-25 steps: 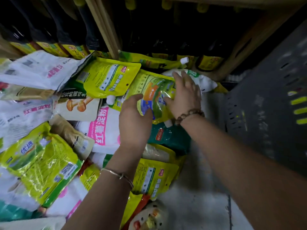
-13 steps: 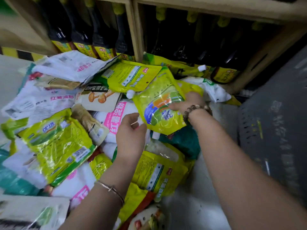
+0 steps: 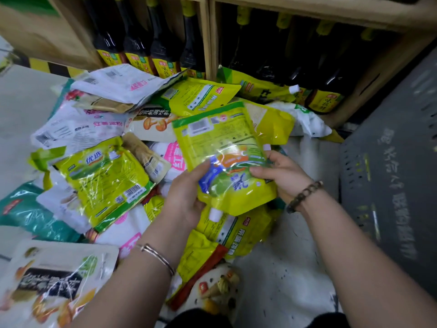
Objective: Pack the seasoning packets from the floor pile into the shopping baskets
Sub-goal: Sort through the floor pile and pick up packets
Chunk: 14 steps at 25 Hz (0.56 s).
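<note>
Yellow spout pouch (image 3: 224, 157) is held up over the floor pile (image 3: 101, 176), long axis running away from the person, cap end nearest. Left grip (image 3: 186, 197) pinches its lower left edge and right grip (image 3: 281, 176) curls round the right edge. Grey basket (image 3: 390, 185) lies to the right, so right grip is nearer and the path looks open. Sauce bottles (image 3: 142, 43) stand on the shelf behind.

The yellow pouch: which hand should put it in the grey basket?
Probably the right hand. It grips the yellow pouch on the side nearest the grey basket; the left hand holds the far side.
</note>
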Available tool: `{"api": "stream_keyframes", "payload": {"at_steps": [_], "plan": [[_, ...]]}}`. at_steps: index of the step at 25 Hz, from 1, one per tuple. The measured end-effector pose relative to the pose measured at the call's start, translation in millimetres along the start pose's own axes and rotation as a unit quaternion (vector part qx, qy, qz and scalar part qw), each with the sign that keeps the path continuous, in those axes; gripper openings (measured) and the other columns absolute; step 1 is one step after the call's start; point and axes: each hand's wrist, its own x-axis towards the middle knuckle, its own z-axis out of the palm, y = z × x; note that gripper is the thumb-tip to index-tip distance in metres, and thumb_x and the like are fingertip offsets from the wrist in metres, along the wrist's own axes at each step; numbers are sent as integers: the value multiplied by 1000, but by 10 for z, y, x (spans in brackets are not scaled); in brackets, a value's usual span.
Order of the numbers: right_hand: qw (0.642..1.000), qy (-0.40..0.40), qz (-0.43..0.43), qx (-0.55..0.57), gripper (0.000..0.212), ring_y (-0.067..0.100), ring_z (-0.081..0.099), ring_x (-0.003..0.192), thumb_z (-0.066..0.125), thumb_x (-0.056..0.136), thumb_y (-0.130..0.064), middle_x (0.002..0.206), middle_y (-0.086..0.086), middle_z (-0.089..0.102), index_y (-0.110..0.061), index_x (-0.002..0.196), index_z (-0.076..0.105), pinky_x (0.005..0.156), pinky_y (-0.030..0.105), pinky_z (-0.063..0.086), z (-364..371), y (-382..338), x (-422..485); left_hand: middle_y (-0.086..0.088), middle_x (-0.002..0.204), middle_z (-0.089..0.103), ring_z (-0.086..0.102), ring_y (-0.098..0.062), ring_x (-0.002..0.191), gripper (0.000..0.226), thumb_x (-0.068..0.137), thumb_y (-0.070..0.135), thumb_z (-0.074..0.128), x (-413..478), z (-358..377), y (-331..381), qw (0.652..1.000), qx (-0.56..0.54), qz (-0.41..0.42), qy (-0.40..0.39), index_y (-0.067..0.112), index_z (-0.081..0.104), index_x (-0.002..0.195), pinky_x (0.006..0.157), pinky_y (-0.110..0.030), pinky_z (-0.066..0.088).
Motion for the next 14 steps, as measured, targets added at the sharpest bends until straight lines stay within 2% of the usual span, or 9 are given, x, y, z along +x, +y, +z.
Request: {"api": "stream_keyframes", "payload": {"at_steps": [1, 3, 4, 5, 7, 8, 10, 12, 14], "plan": [[999, -31, 10, -16, 29, 18, 65, 75, 70, 72, 1, 89, 3, 68, -16, 93, 58, 75, 36, 54, 62, 16, -7, -13, 84, 74, 71, -25, 68, 32, 94, 29, 52, -13, -43, 10, 998, -44, -30, -31, 5, 73, 96, 67, -39, 57], [991, -42, 8, -128, 27, 13, 63, 76, 72, 76, -5, 89, 0, 65, -17, 94, 56, 73, 29, 54, 136, -1, 44, -17, 95, 73, 72, -28, 74, 34, 92, 31, 51, 33, -147, -10, 995, -77, -38, -52, 7, 70, 106, 62, -41, 59], [979, -7, -11, -202, 26, 10, 61, 76, 72, 78, -12, 88, -3, 63, -17, 98, 56, 72, 26, 52, 145, -29, 90, -16, 97, 73, 72, -28, 77, 33, 90, 31, 53, 60, -202, -42, 996, -75, -31, -48, 8, 67, 109, 62, -41, 60], [964, 49, -43, -258, 29, 9, 59, 78, 72, 80, -17, 86, -5, 60, -18, 105, 56, 74, 26, 51, 131, -57, 151, -14, 94, 73, 72, -27, 76, 30, 87, 32, 55, 85, -250, -78, 996, -71, -23, -40, 10, 67, 105, 63, -41, 60], [934, 146, -119, -303, 37, 9, 58, 82, 69, 83, -22, 85, -10, 58, -18, 118, 56, 80, 28, 50, 90, -165, 279, -12, 92, 73, 70, -27, 74, 29, 77, 34, 62, 146, -343, -117, 997, -70, -9, -27, 13, 68, 96, 65, -41, 59], [920, 171, -148, -320, 38, 11, 59, 90, 67, 85, -23, 91, -10, 60, -19, 121, 55, 84, 31, 49, 80, -244, 358, -12, 95, 72, 69, -27, 76, 33, 73, 34, 64, 170, -380, -125, 997, -69, -2, -28, 13, 68, 98, 65, -41, 59], [884, 188, -170, -392, 43, 19, 56, 111, 64, 87, -27, 118, -2, 60, -19, 127, 51, 93, 36, 46, 70, -378, 595, -15, 106, 69, 67, -30, 82, 49, 70, 35, 66, 213, -456, -131, 998, -58, 8, -35, 11, 65, 112, 65, -40, 59], [853, 172, -145, -470, 53, 25, 48, 124, 61, 88, -34, 138, 5, 49, -17, 135, 44, 98, 37, 42, 88, -479, 927, -16, 108, 67, 67, -29, 79, 58, 70, 35, 66, 219, -486, -109, 998, -51, 11, -30, 9, 62, 121, 61, -39, 58], [817, 147, -85, -552, 65, 30, 41, 130, 59, 87, -45, 145, 9, 39, -17, 141, 36, 103, 41, 38, 115, -504, 1233, -17, 105, 67, 66, -28, 73, 59, 69, 34, 66, 232, -513, -89, 998, -50, 5, -26, 7, 61, 121, 56, -36, 57]]}}
